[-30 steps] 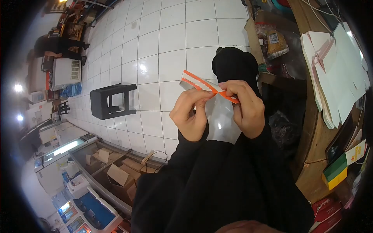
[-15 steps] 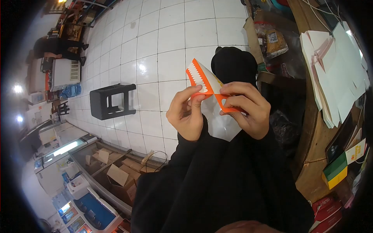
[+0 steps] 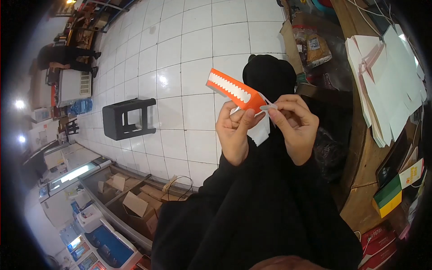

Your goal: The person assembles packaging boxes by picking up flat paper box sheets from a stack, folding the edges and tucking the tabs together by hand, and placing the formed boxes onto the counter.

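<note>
In front of my black-clad lap I hold a folded orange-and-white paper carton (image 3: 230, 90), with a row of white scalloped shapes along its orange side. My left hand (image 3: 235, 132) is closed on its lower edge, thumb in front and fingers behind. My right hand (image 3: 297, 128) pinches a whitish flap at the carton's right end between thumb and fingers. A white part of the carton hangs below, between the two hands. The fingers partly hide the folds at that end.
Flat pale card sheets (image 3: 391, 90) are stacked on the wooden table (image 3: 360, 175) to my right. A black stool (image 3: 128, 118) lies on its side on the tiled floor. Cardboard boxes (image 3: 139, 204) fill a bin at lower left. Another person (image 3: 67, 57) is far off at upper left.
The carton has turned so its scalloped side faces up more fully. My left hand has shifted right and down its edge. My right hand has moved from its orange face to the end flap.
</note>
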Motion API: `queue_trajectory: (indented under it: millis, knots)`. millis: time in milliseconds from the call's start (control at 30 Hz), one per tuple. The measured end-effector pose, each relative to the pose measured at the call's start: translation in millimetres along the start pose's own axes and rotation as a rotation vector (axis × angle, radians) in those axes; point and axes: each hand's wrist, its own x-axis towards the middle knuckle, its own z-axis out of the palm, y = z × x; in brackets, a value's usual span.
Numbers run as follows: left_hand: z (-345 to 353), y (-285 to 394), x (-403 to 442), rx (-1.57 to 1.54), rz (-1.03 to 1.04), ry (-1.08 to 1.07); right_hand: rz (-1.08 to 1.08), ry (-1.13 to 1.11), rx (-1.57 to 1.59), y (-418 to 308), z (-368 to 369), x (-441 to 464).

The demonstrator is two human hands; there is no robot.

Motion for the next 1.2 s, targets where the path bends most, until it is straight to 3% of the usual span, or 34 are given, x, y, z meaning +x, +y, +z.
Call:
queue_trajectory:
  millis: [67, 367, 533, 800, 1067, 1167, 1200]
  knots:
    - [-4, -5, 2, 0.042, 0.092, -0.013, -0.013, -0.02, -0.011, 5, 0, -1]
    - [-15, -10, 6, 0.059, 0.027, -0.049, -0.131, 0.041, -0.071, 22, 11, 2]
    - [-19, -4, 8, 0.0, 0.001, -0.048, -0.26, -0.12, -0.326, 14, 6, 7]
    - [-4, -17, -1, 0.247, 0.373, 0.14, -0.38, -0.052, -0.49, 14, 18, 10]
    - [-11, -17, -1, 0.238, 0.345, 0.145, -0.427, -0.111, -0.477, 25, 25, 13]
    - [-8, -13, 0, 0.232, 0.324, 0.151, -0.421, 0.045, -0.449, 31, 37, 8]
    - [-8, -11, 1, 0.189, 0.285, 0.15, -0.519, 0.038, -0.61, 31, 40, 8]
